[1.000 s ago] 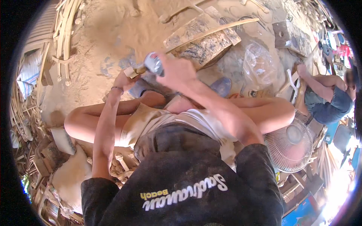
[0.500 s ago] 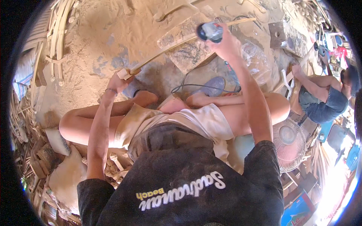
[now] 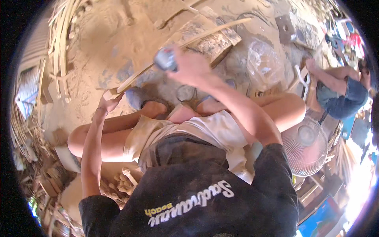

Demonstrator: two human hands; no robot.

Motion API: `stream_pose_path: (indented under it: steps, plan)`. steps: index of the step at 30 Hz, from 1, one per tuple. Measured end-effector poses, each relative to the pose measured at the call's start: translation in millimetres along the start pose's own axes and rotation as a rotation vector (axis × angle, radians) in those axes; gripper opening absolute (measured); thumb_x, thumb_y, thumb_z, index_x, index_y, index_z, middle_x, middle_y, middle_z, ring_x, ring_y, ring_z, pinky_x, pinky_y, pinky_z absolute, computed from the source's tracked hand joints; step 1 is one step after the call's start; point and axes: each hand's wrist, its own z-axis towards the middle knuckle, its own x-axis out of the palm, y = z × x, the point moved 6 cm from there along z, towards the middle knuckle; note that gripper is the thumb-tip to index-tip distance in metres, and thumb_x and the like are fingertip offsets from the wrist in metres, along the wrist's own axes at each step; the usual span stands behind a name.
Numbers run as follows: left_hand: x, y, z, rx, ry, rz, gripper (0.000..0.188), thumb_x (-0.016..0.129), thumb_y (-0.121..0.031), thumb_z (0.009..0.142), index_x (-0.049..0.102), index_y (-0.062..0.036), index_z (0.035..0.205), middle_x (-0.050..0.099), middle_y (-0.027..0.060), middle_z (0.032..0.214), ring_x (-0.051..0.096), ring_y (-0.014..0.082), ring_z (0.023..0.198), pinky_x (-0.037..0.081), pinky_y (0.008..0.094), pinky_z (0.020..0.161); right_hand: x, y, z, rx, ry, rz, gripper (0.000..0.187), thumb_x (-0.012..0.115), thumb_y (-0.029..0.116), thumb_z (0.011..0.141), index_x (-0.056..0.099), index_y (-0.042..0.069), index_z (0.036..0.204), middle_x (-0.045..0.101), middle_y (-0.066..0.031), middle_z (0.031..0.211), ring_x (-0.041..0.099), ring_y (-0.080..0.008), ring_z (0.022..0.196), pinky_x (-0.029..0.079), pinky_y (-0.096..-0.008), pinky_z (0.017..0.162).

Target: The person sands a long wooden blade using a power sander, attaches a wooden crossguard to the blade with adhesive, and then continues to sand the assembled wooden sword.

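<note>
My left hand (image 3: 108,103) is closed around the near left end of a long, slightly curved wooden strip (image 3: 136,76). This strip slants up and to the right across a worn wooden block (image 3: 222,44). In my right hand (image 3: 191,68) is a grey and dark handheld power grinder (image 3: 165,59), held at the middle of the strip. Motion smears the hand and tool, and the face of the tool against the wood is hidden.
Long pale wooden pieces (image 3: 61,51) lie at the far left on the dusty floor. Beyond the block is a clear plastic bag (image 3: 262,63). A caged fan (image 3: 306,138) stands at my right, with another person (image 3: 339,87) seated past it.
The right hand and grinder have moved left along the strip, closer to my left hand. My left hand and the strip's near end have shifted slightly left and toward me.
</note>
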Motion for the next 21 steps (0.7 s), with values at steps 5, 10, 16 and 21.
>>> stream_pose_path:
  steps: [5,10,16,21]
  plan:
    - [-2.5,8.5,-10.5,-0.094,0.063,-0.004,0.034,0.076,-0.029,0.102,0.077,-0.0048,0.126,0.083,0.0152,0.109,0.079,0.0264,0.100,0.061,0.0391,0.088,7.1,4.6,5.3,-0.052,-0.043,0.015,0.076,0.081,0.042,0.087,0.050,0.003,0.145,0.079,-0.0238,0.097,0.079,-0.0436,0.093,0.063,-0.0525,0.086]
    - [2.8,-0.4,-8.8,-0.087,0.050,0.005,0.032,0.074,-0.027,0.103,0.077,-0.0033,0.125,0.081,0.0190,0.107,0.079,0.0313,0.097,0.061,0.0410,0.085,-50.0,-91.8,10.3,0.180,-0.155,-0.095,0.080,0.082,0.048,0.087,0.051,0.007,0.147,0.078,-0.0271,0.111,0.077,-0.0431,0.107,0.061,-0.0535,0.095]
    - [-1.1,-4.6,-4.8,-0.031,0.094,0.204,0.034,0.074,-0.029,0.104,0.076,-0.0044,0.128,0.080,0.0206,0.107,0.079,0.0354,0.099,0.060,0.0437,0.086,-96.2,-180.4,9.9,0.396,-0.308,-0.127,0.088,0.084,0.057,0.084,0.051,0.006,0.148,0.074,-0.0296,0.129,0.072,-0.0470,0.121,0.057,-0.0547,0.103]
    - [-9.0,3.7,-3.2,-0.094,0.107,0.092,0.033,0.075,-0.027,0.103,0.077,-0.0035,0.126,0.080,0.0221,0.107,0.079,0.0357,0.100,0.061,0.0433,0.088,-120.7,-263.6,13.9,0.464,-0.464,-0.136,0.096,0.087,0.058,0.081,0.055,-0.003,0.147,0.073,-0.0303,0.130,0.072,-0.0459,0.123,0.057,-0.0535,0.104]
